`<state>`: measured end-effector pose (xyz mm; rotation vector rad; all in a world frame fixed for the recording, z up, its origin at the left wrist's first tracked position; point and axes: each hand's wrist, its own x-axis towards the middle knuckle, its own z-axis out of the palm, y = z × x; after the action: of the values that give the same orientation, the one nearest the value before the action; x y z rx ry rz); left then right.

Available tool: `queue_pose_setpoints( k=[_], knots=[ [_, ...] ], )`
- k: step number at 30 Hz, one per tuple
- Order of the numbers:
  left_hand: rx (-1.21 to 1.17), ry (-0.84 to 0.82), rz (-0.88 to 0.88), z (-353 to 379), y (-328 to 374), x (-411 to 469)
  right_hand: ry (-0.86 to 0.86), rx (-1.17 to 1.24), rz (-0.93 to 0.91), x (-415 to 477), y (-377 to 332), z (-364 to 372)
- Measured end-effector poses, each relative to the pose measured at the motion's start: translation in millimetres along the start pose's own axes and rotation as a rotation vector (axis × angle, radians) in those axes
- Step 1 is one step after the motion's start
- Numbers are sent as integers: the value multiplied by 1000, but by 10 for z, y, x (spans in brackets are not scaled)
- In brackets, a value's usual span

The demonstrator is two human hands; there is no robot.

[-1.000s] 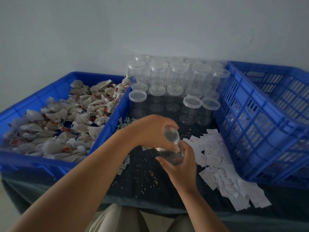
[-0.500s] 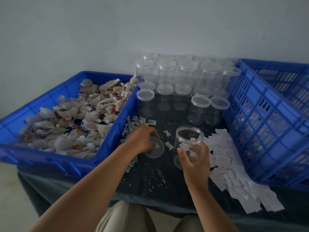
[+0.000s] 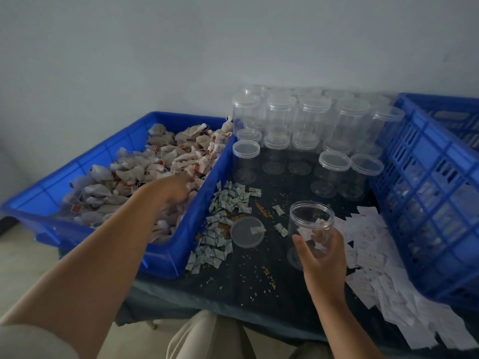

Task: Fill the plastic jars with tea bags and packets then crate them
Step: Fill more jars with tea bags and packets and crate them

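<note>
The open jar (image 3: pixel 311 224) sits front and centre on the dark table (image 3: pixel 246 281), the right hand (image 3: pixel 324 260) curled round its near side. Its lid (image 3: pixel 247 231) lies flat just to the left, beside the green-and-white packets (image 3: pixel 223 211). The left hand (image 3: pixel 176 189) is down among the tea bags (image 3: pixel 129 174) in the blue bin (image 3: pixel 181 244). It is blurred, so its grip cannot be told. The bags' red tags and the print on the white slips (image 3: pixel 375 255) are too small to read. Capped jars (image 3: pixel 311 112) stand behind, with the slatted crate (image 3: pixel 427 203) on the right.

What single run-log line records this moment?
left hand: among tea bags | right hand: grips open jar | lid: off, on table
</note>
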<state>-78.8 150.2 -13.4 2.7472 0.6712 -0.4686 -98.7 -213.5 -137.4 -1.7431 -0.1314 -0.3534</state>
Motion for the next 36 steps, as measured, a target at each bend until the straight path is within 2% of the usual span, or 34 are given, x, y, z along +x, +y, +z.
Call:
queue_pose_setpoints(
  k=[3, 7, 11, 13, 14, 18, 20, 22, 25, 28, 30, 32, 36],
  knots=[
    [-103, 9, -15, 205, -119, -4, -15, 6, 2, -4, -5, 10],
    [-28, 60, -28, 165, -123, 68, -37, 13, 0, -7, -1, 9],
    [9, 311, 25, 122, -159, 121, -36, 28, -3, -2, -18, -2],
    [-102, 443, -14, 94, -155, 118, -38, 29, 2, -4, -24, -6],
    [-84, 438, -68, 88, -175, 149, -38, 30, 2, -5, -29, -4],
    [-71, 78, -272, 154, -250, 168, -46, 48, -1, -14, -52, 6],
    [-86, 152, -267, 125, -284, 136, -46, 49, 5, -22, -59, 2],
    [-171, 304, -209, 112, -300, 150, -38, 44, 12, -26, -60, -3],
    [-616, 503, -140, 108, -242, 107, -34, 44, 5, -19, -55, -3],
    [-887, 731, -77, 34, -178, 4, -43, 37, -1, -15, -57, -2],
    [-1165, 704, -25, -40, -143, -76, -47, 39, -2, -13, -61, -2],
    [-1428, 586, 57, -136, -104, -140, -63, 39, -11, -9, -66, -3],
    [-1381, 421, 286, -323, 154, -333, -167, 27, -35, -20, -67, 1]
  ],
)
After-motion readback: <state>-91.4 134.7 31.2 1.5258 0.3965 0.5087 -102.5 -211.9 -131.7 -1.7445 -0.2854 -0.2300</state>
